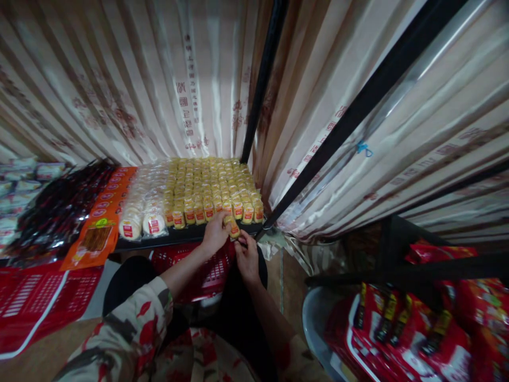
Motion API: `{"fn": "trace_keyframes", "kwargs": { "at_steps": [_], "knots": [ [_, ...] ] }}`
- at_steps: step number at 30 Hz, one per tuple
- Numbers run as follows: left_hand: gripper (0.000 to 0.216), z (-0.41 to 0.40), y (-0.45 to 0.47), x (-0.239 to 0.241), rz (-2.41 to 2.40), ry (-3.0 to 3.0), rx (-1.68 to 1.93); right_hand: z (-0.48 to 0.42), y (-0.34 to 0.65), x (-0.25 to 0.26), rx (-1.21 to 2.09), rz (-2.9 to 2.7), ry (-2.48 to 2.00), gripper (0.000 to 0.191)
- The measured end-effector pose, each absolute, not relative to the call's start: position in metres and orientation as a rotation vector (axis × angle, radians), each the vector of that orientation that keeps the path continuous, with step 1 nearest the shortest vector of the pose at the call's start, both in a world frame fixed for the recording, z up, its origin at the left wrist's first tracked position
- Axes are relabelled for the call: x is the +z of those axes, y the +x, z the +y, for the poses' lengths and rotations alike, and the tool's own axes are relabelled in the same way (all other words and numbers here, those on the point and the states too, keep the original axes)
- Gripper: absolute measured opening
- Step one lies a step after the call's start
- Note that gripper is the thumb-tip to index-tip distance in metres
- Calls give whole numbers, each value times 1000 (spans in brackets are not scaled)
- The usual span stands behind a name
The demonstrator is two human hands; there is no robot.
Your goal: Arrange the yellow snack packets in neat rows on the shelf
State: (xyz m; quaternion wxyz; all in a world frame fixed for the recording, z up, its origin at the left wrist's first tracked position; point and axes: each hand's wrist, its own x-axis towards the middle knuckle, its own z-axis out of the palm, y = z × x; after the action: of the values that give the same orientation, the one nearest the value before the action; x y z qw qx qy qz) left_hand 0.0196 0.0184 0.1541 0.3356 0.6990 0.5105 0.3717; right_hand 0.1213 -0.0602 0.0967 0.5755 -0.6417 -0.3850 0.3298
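Between my two hands is a small yellow packaged snack point(233, 228) with a red label, just in front of the shelf's edge. My left hand point(217, 232) pinches its upper left side. The fingers of my right hand point(247, 257) are closed at its lower end. Behind it, rows of matching yellow snack packs point(210, 185) stand tightly packed on the black shelf point(159, 242), with red labels facing me along the front row. Left of them are rows of white round packs point(154, 223) in clear wrapping.
An orange snack packet point(95, 233), dark wrapped sticks point(59, 207) and white packets point(19, 196) line the shelf's left. Red baskets point(194, 268) sit below. Black poles point(338, 138) cross before pleated curtains point(159, 79). Red bags point(413, 323) fill a tub at right.
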Motion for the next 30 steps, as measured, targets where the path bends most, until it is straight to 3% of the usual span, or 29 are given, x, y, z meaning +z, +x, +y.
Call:
{"fn": "trace_keyframes", "kwargs": {
  "at_steps": [13,22,30],
  "knots": [
    [36,41,57,150,1270,2243,875,-50,141,92,619,-1062,-1553,39],
    [36,45,58,141,1266,2297,968,-27,139,94,202,-1274,-1587,49],
    [36,46,56,134,1323,2314,1008,12,141,92,131,-1085,-1656,54]
  ]
}}
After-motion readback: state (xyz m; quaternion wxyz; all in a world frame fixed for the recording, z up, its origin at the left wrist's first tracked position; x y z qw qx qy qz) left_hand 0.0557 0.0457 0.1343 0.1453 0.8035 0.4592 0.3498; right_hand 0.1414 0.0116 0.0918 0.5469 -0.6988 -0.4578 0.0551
